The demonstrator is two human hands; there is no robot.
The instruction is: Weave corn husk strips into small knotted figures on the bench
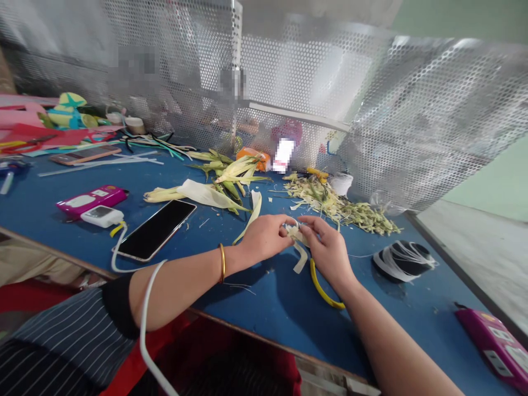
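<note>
My left hand (pixel 266 236) is closed, its thumb and fingertips pinching a small bundle of pale corn husk (pixel 301 257) above the table. My right hand (pixel 330 250) meets it from the other side, fingers also pinched on the husk. One loose husk end hangs down between the hands. From under my right hand curves a thin yellow band (pixel 325 290); whether my fingers grip it is hidden. A fine white thread runs from the right hand towards a black spool of white cord (pixel 404 261) lying at the right.
Whole husks (pixel 206 193) lie beyond my left hand, cut husk pieces (pixel 330 201) beyond my right. A dark-screened phone (pixel 157 230) and a magenta power strip (pixel 93 202) are at left, another power strip (pixel 495 346) at right. A white cable (pixel 144 322) crosses my left arm. A perforated metal screen (pixel 297 71) stands behind.
</note>
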